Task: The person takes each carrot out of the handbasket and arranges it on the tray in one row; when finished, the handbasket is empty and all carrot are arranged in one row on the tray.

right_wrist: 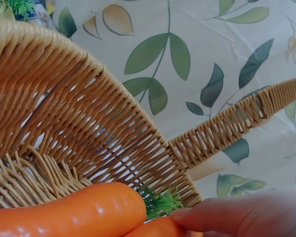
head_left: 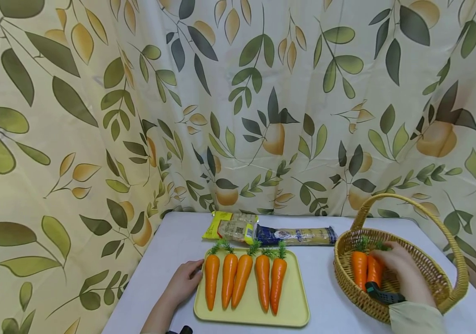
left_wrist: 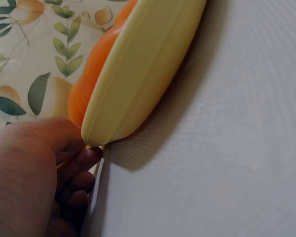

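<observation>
Several orange carrots with green tops, such as the leftmost carrot (head_left: 211, 281), lie side by side on a pale yellow tray (head_left: 250, 316). At the tray's left edge is my left hand (head_left: 184, 281); in the left wrist view its thumb and curled fingers pinch the rim. My right hand (head_left: 400, 262) reaches into a wicker basket (head_left: 356, 297) and grips a carrot (head_left: 374, 269) near its leafy top. Beside that one lies another carrot (head_left: 359, 269), also inside the basket. The right wrist view shows fingertips on the held carrot (right_wrist: 160, 229); most of that hand is out of frame.
Behind the tray lie a yellow food packet (head_left: 231, 227) and a long blue packet (head_left: 296, 235). The basket's tall handle (head_left: 442, 222) arches over the right arm. A leaf-patterned curtain (head_left: 263, 116) hangs behind the white table (head_left: 325, 287).
</observation>
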Demonstrator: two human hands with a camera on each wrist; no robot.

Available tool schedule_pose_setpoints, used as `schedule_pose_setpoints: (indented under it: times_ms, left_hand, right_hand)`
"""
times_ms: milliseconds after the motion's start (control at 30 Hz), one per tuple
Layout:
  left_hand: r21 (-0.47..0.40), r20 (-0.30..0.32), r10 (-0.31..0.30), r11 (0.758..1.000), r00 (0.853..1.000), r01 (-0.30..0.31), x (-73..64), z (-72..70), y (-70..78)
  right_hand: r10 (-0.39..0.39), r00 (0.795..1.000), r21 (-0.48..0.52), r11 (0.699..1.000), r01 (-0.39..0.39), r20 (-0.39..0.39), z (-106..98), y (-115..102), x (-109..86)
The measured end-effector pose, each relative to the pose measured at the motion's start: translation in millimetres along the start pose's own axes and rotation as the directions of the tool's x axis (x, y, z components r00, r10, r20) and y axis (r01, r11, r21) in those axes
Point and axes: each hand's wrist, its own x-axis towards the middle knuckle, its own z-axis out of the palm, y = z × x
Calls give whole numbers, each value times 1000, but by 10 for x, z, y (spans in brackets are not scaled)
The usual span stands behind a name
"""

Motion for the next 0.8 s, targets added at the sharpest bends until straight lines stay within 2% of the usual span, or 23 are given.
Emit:
schedule_pose_setpoints:
  times_ms: [300,633,800]
  left_hand:
    - [7,-4,-6,1000,1000,6,-5,10,6]
    - [12,-5,-6,1000,1000,6,-8,-6,14]
    - [14,0,-9,1000,1000,9,-7,-6,8]
  right_hand:
    - [-15,999,143,990,19,-33,-2,-80,-61]
    - [1,999,219,976,6,-32,-28,-163,-104]
    - [-34,999,228,973,42,-39,-62,-231,-149]
